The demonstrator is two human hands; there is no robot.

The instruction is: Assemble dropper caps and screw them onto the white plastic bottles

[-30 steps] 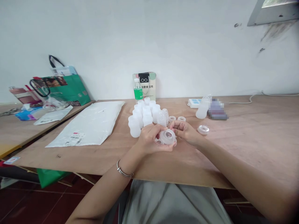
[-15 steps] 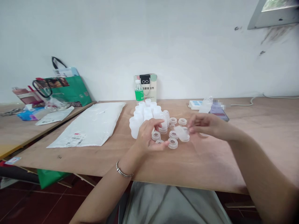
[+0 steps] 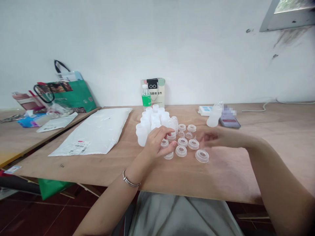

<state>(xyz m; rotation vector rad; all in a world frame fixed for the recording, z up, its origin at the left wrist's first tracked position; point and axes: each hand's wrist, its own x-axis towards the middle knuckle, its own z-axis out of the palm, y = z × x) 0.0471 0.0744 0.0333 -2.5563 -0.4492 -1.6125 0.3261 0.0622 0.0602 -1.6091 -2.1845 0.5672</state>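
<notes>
Head view, cap: a clear, round plastic cap (image 3: pixel 202 156) now lies on bare brown wooden table (image 3: pixel 157 173); I judge it just set down.
Left hand (image 3: pixel 157 141): fingers parted, empty, by clustered translucent plastic caps (image 3: pixel 181 151).
Right hand (image 3: pixel 214 137): blurred beside them; I cannot tell its grip.
</notes>
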